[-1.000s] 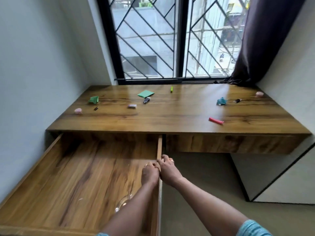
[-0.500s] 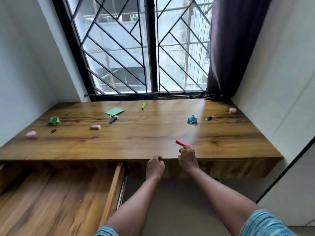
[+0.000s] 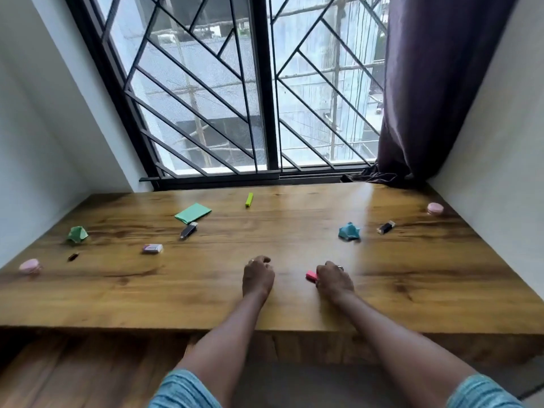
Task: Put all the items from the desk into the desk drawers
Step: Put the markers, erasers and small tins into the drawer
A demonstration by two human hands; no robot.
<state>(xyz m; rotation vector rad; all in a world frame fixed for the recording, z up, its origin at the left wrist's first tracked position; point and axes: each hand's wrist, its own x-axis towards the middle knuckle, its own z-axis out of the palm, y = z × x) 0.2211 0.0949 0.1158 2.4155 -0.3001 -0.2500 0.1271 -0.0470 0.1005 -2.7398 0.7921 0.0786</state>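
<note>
Your right hand (image 3: 334,279) sits on the desk (image 3: 176,304) near its front edge, just right of centre, with the fingers curled over the pink stick (image 3: 311,275). Only the stick's left end shows past your knuckles. Your left hand (image 3: 258,275) rests just to the left of it, loosely curled and holding nothing that I can see.

To do this pickup well, get thumb and fingertips onto the stick's two long sides, not its ends, so it lifts level and does not pivot out. Then carry it left and down to the open drawer (image 3: 73,372) below the desk's near-left edge.

The stick lies flat. Its long axis seems to run roughly left to right, the visible left end angled slightly toward the far side. Which end is the cap I cannot tell, as the rest is hidden under your fingers.
</note>
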